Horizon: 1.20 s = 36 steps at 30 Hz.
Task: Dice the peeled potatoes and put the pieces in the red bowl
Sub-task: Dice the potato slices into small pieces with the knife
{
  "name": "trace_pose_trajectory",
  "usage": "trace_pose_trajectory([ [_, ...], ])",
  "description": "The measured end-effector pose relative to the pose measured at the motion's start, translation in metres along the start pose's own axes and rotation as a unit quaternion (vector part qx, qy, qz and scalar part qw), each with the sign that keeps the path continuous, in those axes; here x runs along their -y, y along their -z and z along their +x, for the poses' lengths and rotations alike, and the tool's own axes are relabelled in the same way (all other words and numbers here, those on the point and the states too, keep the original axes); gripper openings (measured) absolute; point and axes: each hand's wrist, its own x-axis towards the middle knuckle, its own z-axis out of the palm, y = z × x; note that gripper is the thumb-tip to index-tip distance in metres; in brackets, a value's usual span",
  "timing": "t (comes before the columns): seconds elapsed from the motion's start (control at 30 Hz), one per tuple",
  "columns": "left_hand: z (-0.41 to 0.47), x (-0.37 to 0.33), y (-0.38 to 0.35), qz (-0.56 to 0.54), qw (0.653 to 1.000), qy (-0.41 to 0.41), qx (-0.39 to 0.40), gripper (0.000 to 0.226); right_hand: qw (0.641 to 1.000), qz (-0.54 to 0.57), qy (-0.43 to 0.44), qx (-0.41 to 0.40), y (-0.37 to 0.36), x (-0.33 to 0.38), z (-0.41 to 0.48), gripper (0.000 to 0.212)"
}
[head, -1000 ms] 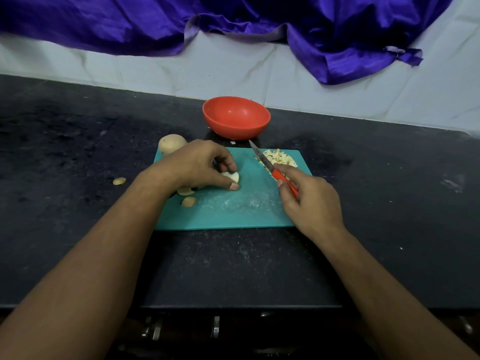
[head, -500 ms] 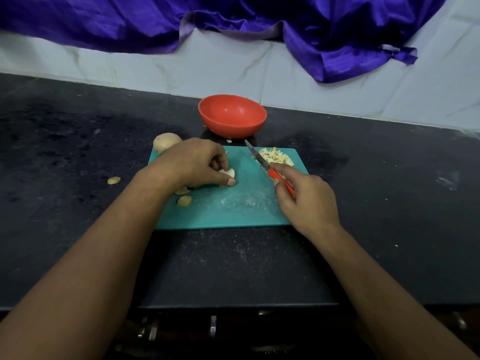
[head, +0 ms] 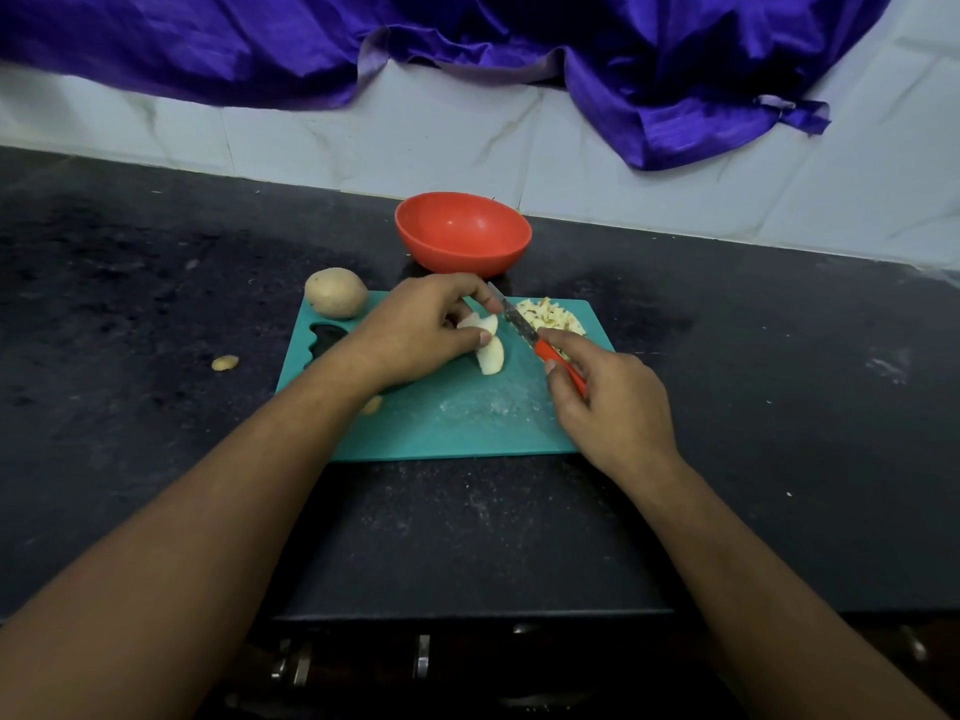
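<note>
On the teal cutting board (head: 457, 428) my left hand (head: 421, 330) holds pale potato slices (head: 488, 350) between thumb and fingers. My right hand (head: 608, 402) grips a small knife (head: 524, 330) by its red handle, the blade pointing up-left and lying just right of the slices. A heap of diced potato (head: 550, 317) sits at the board's far right corner. The red bowl (head: 462, 233) stands behind the board and looks empty. A whole potato (head: 335, 292) rests at the board's far left corner.
The board lies on a dark stone counter (head: 779, 407) backed by a white tiled wall, with purple cloth (head: 623, 54) hanging over it. Small potato scraps lie on the counter (head: 224, 362) and by my left forearm (head: 372, 405). Drawer handles show below the counter edge.
My left hand has shifted right along the board with the potato slices, which now fan out beside the knife blade. The right hand and knife have barely moved.
</note>
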Motion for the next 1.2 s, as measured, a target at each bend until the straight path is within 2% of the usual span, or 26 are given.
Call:
trace_pose_trajectory([
  [0.23,0.003,0.001,-0.010,0.073,0.996,0.001,-0.048,0.004,1.000,-0.003,-0.002,0.001,-0.001,-0.001,0.000,0.040],
  [0.33,0.004,0.002,-0.007,0.046,0.995,-0.021,-0.080,0.008,1.000,0.004,-0.006,0.000,-0.001,-0.001,0.000,0.040],
  [0.43,0.007,0.004,-0.007,0.012,0.998,-0.060,-0.032,0.021,1.000,0.010,-0.015,-0.007,-0.001,-0.001,0.000,0.039],
  [0.53,0.012,0.005,-0.014,0.054,0.993,-0.093,0.053,0.030,1.000,0.021,-0.021,-0.009,0.000,0.000,0.000,0.038],
  [0.6,0.016,0.007,-0.018,0.082,0.988,-0.100,0.081,0.031,0.999,0.023,-0.023,-0.007,0.001,0.000,0.000,0.038],
  [0.8,0.019,0.013,-0.014,0.149,0.982,-0.105,0.052,0.023,0.998,0.040,-0.033,-0.021,0.001,-0.001,0.000,0.037],
  [0.97,0.017,0.011,-0.006,0.188,0.972,-0.097,0.104,0.025,0.998,0.044,-0.038,-0.017,0.001,-0.002,0.001,0.038],
  [1.2,0.012,0.008,0.007,0.251,0.966,-0.048,0.041,0.021,0.999,0.036,-0.040,-0.007,0.002,0.000,0.001,0.039],
])
